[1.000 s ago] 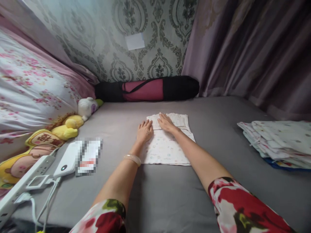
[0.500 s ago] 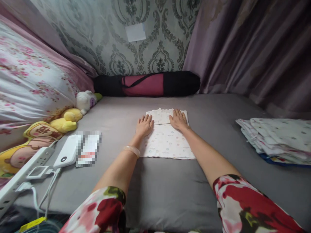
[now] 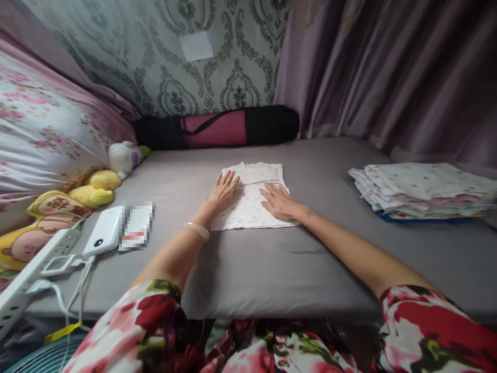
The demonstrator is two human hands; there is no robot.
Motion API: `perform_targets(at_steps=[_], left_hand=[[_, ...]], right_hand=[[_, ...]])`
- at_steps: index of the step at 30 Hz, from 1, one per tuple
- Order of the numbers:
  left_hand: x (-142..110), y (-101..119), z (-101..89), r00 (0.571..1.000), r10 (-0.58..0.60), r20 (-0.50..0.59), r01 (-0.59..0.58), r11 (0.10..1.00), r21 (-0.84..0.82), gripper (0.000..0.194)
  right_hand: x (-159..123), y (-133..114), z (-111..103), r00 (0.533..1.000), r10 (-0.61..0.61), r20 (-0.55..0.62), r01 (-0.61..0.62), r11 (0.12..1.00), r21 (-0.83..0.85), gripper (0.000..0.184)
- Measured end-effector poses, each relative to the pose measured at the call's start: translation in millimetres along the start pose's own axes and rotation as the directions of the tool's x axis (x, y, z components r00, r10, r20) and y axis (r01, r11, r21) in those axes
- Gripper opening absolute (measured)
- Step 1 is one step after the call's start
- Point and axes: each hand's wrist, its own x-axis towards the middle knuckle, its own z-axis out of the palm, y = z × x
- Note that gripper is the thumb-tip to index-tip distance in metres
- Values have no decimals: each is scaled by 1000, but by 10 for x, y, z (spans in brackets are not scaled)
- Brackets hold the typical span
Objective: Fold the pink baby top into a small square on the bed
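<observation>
A white cloth garment with small pale prints lies flat on the grey bed sheet, its far part folded over toward me. My left hand rests on its left edge with fingers spread. On the right half, just nearer than the fold's edge, my right hand lies flat, fingers apart. Both hands press on the cloth without gripping it.
A stack of folded cloths sits at the right. Along the wall lies a black and maroon long bag. Plush toys, a white power bank and a power strip with cables line the left side.
My right hand has slid from the folded far part toward me onto the nearer part. My left hand stays at the left edge. The view has turned slightly right.
</observation>
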Motion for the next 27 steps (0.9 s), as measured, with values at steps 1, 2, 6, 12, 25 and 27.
perform_targets(at_steps=[1, 2, 6, 12, 25, 27], left_hand=[[-57, 49, -25, 999, 40, 24, -40, 999, 2, 51], [-119, 107, -50, 996, 76, 52, -76, 997, -5, 51], [-386, 388, -159, 964, 189, 189, -171, 979, -107, 53], [-745, 546, -379, 901, 278, 334, -184, 940, -287, 59], [-1185, 68, -664, 941, 304, 145, -235, 901, -365, 34], [-1209, 38, -704, 935, 322, 148, -262, 909, -324, 34]], right_hand=[[-69, -35, 1, 1000, -23, 16, 23, 1000, 9, 64], [-136, -72, 2, 998, -48, 29, 48, 999, 18, 64], [-406, -234, -4, 985, -164, 60, 160, 985, 67, 59], [-792, -326, -34, 940, -331, 77, 314, 932, 181, 53], [-1102, 312, -92, 910, -360, -206, 382, 921, 78, 32], [-1143, 364, -119, 908, -356, -221, 371, 928, 29, 31]])
